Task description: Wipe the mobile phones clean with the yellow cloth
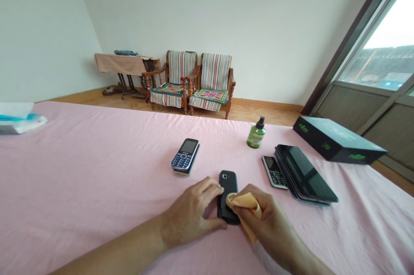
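Observation:
A black phone [228, 184] lies back side up on the pink tablecloth [97, 171], close to me. My left hand [190, 214] grips its left edge, fingers curled over it and thumb at its near end. My right hand [265, 219] is closed on a folded yellow cloth [244, 204] and presses it against the phone's near right part. A blue keypad phone [185, 155] lies a little beyond, to the left.
A small green spray bottle [256, 133] stands farther back. Right of it lie a small keypad phone [274, 171], a stack of dark tablets [304, 173] and a black box [336, 139]. A tissue pack [17, 120] sits far left. Two chairs [194, 83] stand beyond the table.

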`<action>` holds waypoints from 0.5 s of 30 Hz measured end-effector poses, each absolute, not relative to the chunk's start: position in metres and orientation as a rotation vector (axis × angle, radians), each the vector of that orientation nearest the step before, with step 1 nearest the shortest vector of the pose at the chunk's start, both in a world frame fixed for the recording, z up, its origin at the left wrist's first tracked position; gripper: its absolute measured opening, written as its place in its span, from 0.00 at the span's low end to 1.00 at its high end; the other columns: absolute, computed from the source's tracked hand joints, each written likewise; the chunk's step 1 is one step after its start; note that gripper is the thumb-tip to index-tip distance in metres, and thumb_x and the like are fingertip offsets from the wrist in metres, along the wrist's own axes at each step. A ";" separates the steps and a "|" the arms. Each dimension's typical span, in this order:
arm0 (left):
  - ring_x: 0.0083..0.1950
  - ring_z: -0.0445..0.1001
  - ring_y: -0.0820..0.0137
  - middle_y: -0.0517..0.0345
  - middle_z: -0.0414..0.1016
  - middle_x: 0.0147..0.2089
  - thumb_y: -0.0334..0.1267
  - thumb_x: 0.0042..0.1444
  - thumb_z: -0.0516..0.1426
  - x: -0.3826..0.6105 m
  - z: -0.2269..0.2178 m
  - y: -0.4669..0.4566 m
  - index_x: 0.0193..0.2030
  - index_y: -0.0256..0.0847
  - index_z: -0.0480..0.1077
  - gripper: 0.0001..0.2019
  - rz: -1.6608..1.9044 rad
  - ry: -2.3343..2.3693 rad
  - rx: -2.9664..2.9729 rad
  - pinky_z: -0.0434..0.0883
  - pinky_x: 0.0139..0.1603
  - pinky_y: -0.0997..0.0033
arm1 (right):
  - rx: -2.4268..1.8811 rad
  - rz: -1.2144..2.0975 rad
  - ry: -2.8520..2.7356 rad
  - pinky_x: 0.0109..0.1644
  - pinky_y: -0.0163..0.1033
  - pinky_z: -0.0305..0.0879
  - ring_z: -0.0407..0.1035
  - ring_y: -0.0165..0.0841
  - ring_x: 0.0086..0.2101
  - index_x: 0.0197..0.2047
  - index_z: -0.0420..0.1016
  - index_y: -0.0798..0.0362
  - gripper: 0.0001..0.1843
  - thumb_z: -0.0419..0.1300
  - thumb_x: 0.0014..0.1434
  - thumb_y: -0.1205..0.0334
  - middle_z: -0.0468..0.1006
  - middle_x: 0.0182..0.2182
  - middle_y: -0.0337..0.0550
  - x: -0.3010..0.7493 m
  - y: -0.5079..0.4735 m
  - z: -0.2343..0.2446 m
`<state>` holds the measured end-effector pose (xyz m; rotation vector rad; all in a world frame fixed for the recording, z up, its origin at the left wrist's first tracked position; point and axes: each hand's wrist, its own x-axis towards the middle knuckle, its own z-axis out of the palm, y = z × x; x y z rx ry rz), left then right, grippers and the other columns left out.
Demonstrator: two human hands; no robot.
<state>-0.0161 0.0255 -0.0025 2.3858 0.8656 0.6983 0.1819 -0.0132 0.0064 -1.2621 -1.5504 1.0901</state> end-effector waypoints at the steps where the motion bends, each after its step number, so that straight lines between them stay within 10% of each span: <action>1: 0.50 0.71 0.60 0.50 0.71 0.49 0.39 0.48 0.70 -0.016 -0.003 0.024 0.53 0.35 0.68 0.27 0.695 0.865 2.399 0.70 0.53 0.62 | -1.258 1.130 -1.496 0.30 0.33 0.57 0.63 0.30 0.28 0.28 0.74 0.55 0.13 0.63 0.57 0.53 0.70 0.25 0.37 0.182 -0.013 0.007; 15: 0.51 0.73 0.62 0.52 0.72 0.50 0.36 0.53 0.68 -0.014 -0.003 0.019 0.54 0.39 0.66 0.24 0.763 0.850 2.370 0.71 0.52 0.65 | -0.943 1.534 -0.831 0.34 0.31 0.63 0.67 0.28 0.29 0.32 0.80 0.56 0.14 0.72 0.50 0.53 0.75 0.27 0.40 0.195 -0.005 0.008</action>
